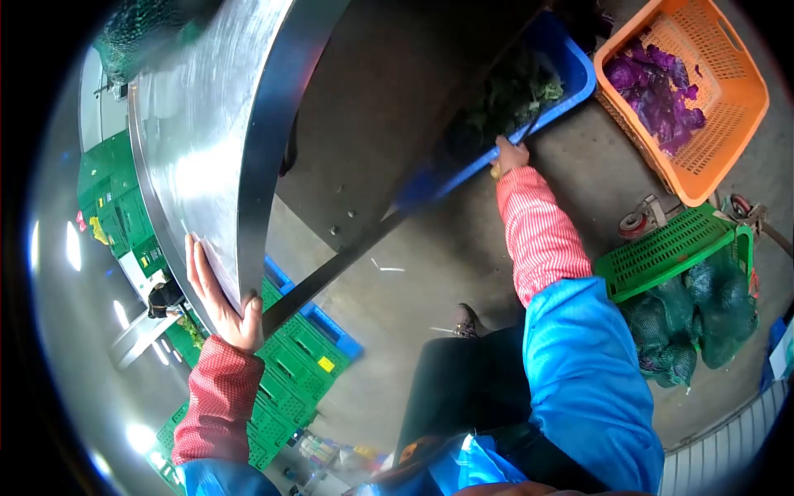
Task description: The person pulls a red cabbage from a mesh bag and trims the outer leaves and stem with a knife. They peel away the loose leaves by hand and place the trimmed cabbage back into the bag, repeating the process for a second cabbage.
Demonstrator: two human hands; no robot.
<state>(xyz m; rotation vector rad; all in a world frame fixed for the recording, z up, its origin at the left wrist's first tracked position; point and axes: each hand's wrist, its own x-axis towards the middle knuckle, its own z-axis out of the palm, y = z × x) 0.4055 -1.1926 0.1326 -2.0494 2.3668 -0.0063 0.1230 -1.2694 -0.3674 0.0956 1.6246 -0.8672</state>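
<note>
My left hand [223, 302] lies on the edge of a shiny steel table [203, 124], fingers stretched out along the top and thumb apart. Down to the right, my right hand [510, 157] reaches under the table's level and is closed around the near rim of a blue plastic bin [571, 93]. Dark green leaves [517, 91] lie inside that bin, and its far part is in deep shadow. A thin dark strip runs from near my right fingers across the bin's edge.
Beside the blue bin stands an orange basket [732, 99] with purple cabbage leaves [662, 103]. Below it are a caster wheel [635, 225], a tilted green crate [662, 252] and filled green net bags [715, 302]. Green crates [289, 372] stand beyond the table leg [331, 269].
</note>
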